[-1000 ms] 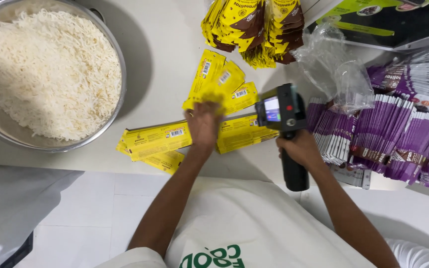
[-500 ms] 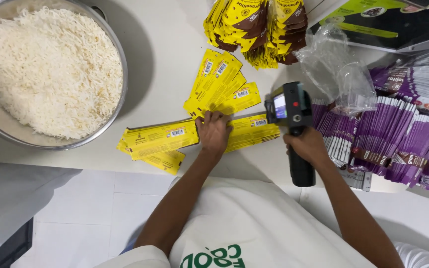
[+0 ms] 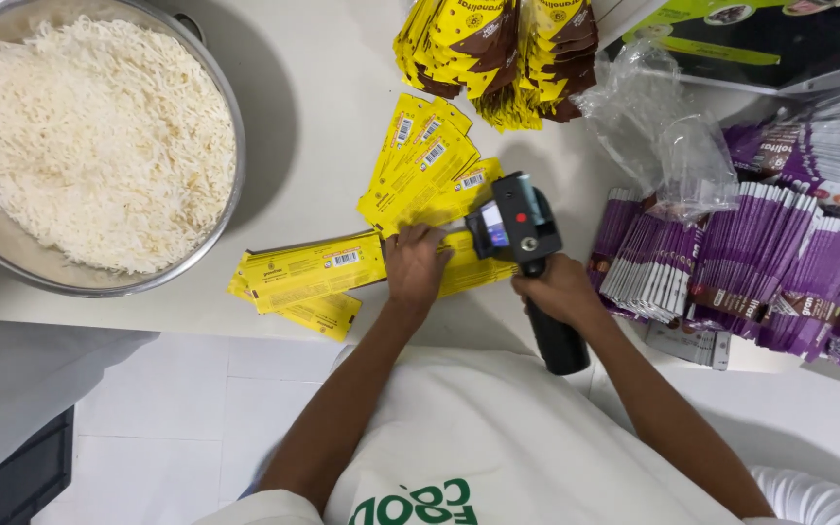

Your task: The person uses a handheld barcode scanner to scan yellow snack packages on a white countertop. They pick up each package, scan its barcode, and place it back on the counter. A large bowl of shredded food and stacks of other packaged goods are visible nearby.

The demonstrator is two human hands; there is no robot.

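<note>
The left hand (image 3: pixel 415 264) lies flat, fingers spread and pressing down on a long yellow flat paper sachet sleeve (image 3: pixel 315 269) that rests on the white table (image 3: pixel 323 107). The sleeve's long axis runs sideways, stretching away to the left of those fingertips and passing under them toward the right. The right hand (image 3: pixel 558 289) is clenched around the black grip of a handheld printer gun with a small screen (image 3: pixel 515 226); its head sits just right of the left fingertips, over the sleeve's right-hand part. So the left hand is on the sleeve, the right just beside it. Beyond the fingertips a fan of further yellow sleeves (image 3: pixel 427 160) points away, tilted.
</note>
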